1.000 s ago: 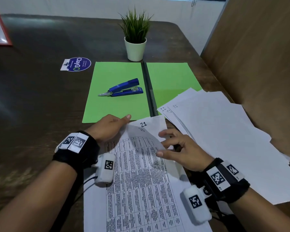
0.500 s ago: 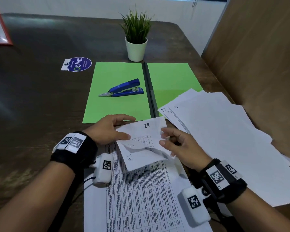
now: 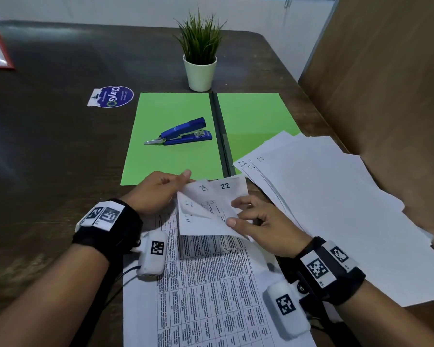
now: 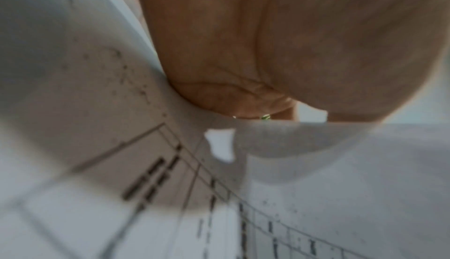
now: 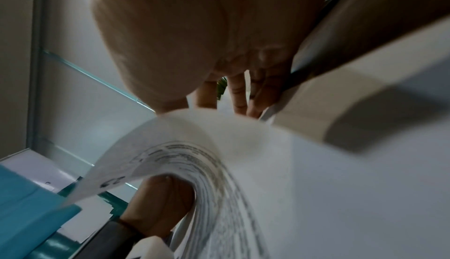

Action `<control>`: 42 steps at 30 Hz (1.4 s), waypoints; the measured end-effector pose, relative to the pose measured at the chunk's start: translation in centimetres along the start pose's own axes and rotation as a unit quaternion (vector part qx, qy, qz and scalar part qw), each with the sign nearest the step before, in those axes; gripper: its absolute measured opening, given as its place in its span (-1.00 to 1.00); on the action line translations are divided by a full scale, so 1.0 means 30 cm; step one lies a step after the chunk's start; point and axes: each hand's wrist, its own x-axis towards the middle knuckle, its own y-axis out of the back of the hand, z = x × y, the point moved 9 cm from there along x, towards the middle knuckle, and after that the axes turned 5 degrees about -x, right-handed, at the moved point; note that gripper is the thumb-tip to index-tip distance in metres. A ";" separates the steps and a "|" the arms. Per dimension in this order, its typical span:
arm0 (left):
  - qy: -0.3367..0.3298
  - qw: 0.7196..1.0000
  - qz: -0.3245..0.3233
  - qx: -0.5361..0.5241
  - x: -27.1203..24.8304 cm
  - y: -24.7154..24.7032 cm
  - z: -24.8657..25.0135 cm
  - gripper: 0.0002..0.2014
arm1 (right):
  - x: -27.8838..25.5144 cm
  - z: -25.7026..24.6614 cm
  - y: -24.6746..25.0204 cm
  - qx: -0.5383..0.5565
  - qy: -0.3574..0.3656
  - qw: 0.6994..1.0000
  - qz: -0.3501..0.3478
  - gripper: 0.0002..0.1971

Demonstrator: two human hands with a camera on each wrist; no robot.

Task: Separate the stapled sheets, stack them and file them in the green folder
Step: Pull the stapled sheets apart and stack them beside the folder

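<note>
Together, left hand [image 3: 158, 190] and right hand [image 3: 258, 221] pinch the stapled sheets' [image 3: 211, 209] folded-back corners.

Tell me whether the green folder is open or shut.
Open. The green folder lies spread flat on the table, both green panels showing either side of its dark spine, with the blue stapler resting on the left panel.

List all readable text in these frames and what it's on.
"ClayGO": round blue sticker on the table.
"22": handwritten on the folded-back sheet both hands hold.
Number beside it: smudged, unreadable.
Printed table on the stapled sheets: too small.
Numbers on the loose pile: too blurred.
</note>
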 end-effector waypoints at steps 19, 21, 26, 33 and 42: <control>-0.041 0.999 -0.013 -0.008 0.025 0.008 -0.019 -0.66 | 0.026 0.103 0.051 0.157 -0.025 0.981 0.111 -0.60; -0.052 0.998 -0.015 -0.010 0.021 0.007 -0.013 -0.67 | 0.028 0.108 0.047 0.150 -0.030 0.982 0.110 -0.62; -0.058 0.998 -0.017 -0.019 0.013 0.010 -0.005 -0.69 | 0.028 0.104 0.041 0.122 -0.023 0.987 0.100 -0.69; -0.040 0.998 0.002 -0.054 0.013 0.008 -0.003 -0.81 | 0.020 0.045 0.026 0.111 0.017 0.992 0.065 -0.88; -0.038 0.999 0.013 -0.016 0.027 0.003 -0.010 -0.86 | 0.002 0.017 0.036 0.165 0.033 0.984 0.066 -0.69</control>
